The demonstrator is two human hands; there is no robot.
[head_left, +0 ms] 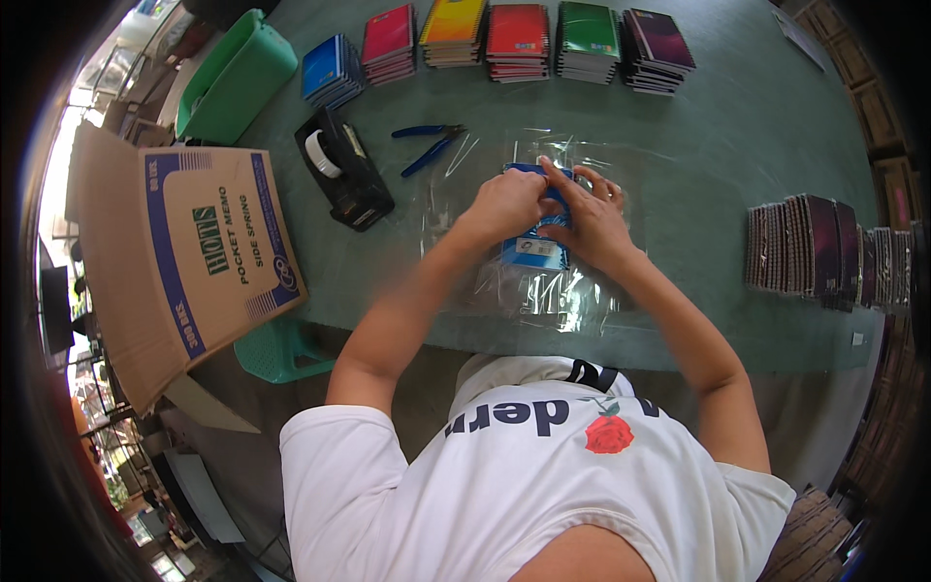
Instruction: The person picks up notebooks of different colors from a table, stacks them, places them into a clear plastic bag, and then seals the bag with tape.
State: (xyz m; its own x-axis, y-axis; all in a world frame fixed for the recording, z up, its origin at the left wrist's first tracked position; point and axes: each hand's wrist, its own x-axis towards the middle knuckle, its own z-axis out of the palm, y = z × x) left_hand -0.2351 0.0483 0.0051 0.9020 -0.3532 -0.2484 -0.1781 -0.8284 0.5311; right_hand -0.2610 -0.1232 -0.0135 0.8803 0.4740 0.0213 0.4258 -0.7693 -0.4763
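"Count it up!"

"Six notebook stacks [518, 34] across the far surface [698, 194], one pair of pliers [417, 130], one tape dispenser [361, 199], and a blue notebook [535, 258] lying on clear plastic [572, 303]!"

"And the grip?"

"Right hand [593, 215]: thumb and forefinger apart over the cover! Left hand [514, 204]: curled, fingertips hidden, can't tell if it's pinching. Purple notebooks [824, 247] at right fade into the dark rim!"

Head-worn fisheye, looking down, hands [509, 206] [597, 228] within reach
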